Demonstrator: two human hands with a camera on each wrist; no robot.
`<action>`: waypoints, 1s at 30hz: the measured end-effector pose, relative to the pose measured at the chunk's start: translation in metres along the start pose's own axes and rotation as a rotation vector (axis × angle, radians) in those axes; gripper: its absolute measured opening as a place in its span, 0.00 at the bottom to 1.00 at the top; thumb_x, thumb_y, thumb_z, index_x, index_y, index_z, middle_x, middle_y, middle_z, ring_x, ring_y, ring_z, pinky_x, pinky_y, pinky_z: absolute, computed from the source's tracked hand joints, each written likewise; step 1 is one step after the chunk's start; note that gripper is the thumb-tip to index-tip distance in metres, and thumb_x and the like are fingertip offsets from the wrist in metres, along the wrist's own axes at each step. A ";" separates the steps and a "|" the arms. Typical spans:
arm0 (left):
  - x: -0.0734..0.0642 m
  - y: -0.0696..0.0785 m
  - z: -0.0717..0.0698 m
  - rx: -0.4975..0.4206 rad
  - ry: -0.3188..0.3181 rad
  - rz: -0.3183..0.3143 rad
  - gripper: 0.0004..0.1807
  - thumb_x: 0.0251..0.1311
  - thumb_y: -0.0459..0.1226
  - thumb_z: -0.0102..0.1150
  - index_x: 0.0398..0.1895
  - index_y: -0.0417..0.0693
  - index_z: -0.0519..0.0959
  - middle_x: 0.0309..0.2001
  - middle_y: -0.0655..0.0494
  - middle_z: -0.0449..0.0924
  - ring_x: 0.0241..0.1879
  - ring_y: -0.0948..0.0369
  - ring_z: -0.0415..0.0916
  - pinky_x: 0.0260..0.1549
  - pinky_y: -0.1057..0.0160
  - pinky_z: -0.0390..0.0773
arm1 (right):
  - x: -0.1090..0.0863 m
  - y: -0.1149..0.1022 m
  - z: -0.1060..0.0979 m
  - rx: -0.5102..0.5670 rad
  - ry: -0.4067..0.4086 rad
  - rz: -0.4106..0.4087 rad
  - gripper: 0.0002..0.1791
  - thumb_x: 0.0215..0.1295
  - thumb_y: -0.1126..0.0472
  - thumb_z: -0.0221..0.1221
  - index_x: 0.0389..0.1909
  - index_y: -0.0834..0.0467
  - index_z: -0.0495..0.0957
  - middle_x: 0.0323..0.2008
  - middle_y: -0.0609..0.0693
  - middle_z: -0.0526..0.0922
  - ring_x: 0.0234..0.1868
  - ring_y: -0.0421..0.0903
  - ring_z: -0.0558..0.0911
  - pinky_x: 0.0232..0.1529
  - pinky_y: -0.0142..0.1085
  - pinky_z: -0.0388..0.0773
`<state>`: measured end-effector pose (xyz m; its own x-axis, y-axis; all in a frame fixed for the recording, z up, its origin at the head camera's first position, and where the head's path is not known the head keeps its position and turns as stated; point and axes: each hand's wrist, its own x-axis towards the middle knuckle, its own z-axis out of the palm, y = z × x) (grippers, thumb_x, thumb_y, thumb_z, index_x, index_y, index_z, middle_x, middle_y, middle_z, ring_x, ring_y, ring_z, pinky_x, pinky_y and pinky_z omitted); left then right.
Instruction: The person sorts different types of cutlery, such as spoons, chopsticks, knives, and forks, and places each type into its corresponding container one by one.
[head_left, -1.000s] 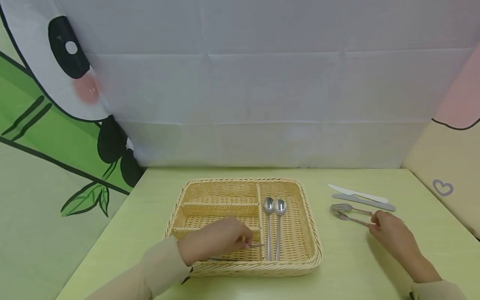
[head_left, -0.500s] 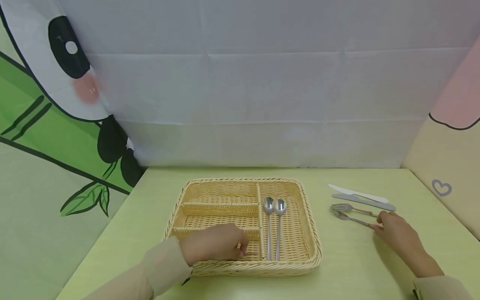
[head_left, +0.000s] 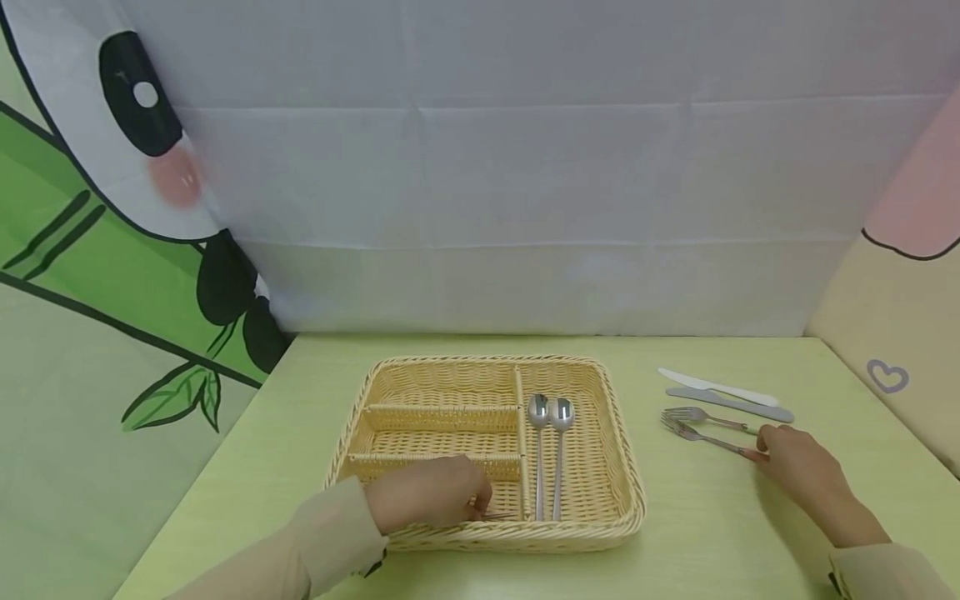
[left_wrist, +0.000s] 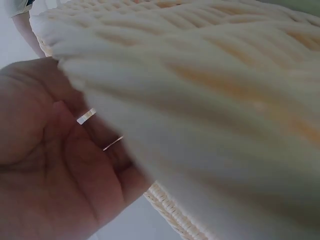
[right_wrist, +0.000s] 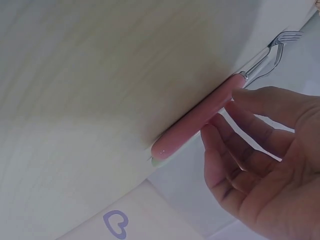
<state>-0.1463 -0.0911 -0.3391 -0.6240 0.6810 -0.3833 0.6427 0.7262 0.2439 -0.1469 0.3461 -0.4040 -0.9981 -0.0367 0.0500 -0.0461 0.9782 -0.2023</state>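
In the head view my left hand (head_left: 431,493) reaches into the front left compartment of a wicker basket (head_left: 635,500). Its fingers pinch a thin metal utensil (head_left: 498,516); only a narrow end shows, so the kind is hidden. The basket's rim (left_wrist: 200,115) covers those fingertips in the left wrist view. Off to the right, my right hand (head_left: 810,471) has thumb and fingers on the handle of a pink-handled fork (right_wrist: 197,117), which lies on the table. Close behind lies a second fork (head_left: 693,414) with a green handle, partly covered by the hand.
Two spoons (head_left: 538,458) lie side by side in the basket's right compartment. Beyond the forks are a white knife (head_left: 720,387) and a grey knife (head_left: 731,403). A cloth backdrop (head_left: 525,183) stands along the table's (head_left: 247,500) far edge.
My left hand has lowered the thin utensil toward the front of the compartment. My right hand has slid slightly right along the fork handles; the forks have stayed about where they were.
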 end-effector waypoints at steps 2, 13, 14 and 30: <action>0.000 0.000 0.000 -0.001 -0.004 -0.005 0.05 0.58 0.38 0.58 0.26 0.55 0.81 0.28 0.66 0.79 0.23 0.72 0.71 0.24 0.71 0.72 | 0.000 0.001 0.000 -0.004 -0.004 -0.002 0.09 0.57 0.61 0.59 0.28 0.64 0.73 0.25 0.55 0.77 0.24 0.47 0.73 0.19 0.41 0.68; 0.002 -0.003 0.002 -0.032 0.003 -0.029 0.06 0.57 0.36 0.59 0.23 0.54 0.80 0.23 0.65 0.77 0.21 0.71 0.70 0.23 0.71 0.72 | 0.001 0.004 0.000 -0.005 -0.075 -0.009 0.08 0.57 0.59 0.60 0.24 0.57 0.73 0.25 0.52 0.77 0.24 0.45 0.69 0.20 0.39 0.66; 0.002 -0.003 0.002 -0.032 0.005 -0.029 0.06 0.57 0.36 0.59 0.23 0.54 0.80 0.23 0.65 0.77 0.21 0.71 0.70 0.22 0.71 0.72 | 0.001 0.004 0.000 -0.003 -0.079 -0.009 0.08 0.57 0.59 0.60 0.23 0.57 0.73 0.25 0.52 0.77 0.23 0.45 0.68 0.20 0.38 0.65; 0.004 -0.007 0.006 -0.063 0.014 -0.047 0.06 0.56 0.37 0.60 0.22 0.55 0.79 0.23 0.66 0.76 0.22 0.71 0.70 0.23 0.71 0.72 | -0.002 0.004 0.003 -0.021 -0.063 -0.015 0.09 0.57 0.59 0.60 0.21 0.54 0.72 0.23 0.48 0.75 0.22 0.44 0.65 0.19 0.36 0.61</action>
<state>-0.1504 -0.0947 -0.3480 -0.6594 0.6466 -0.3836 0.5833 0.7619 0.2816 -0.1450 0.3492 -0.4078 -0.9980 -0.0631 -0.0087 -0.0604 0.9815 -0.1818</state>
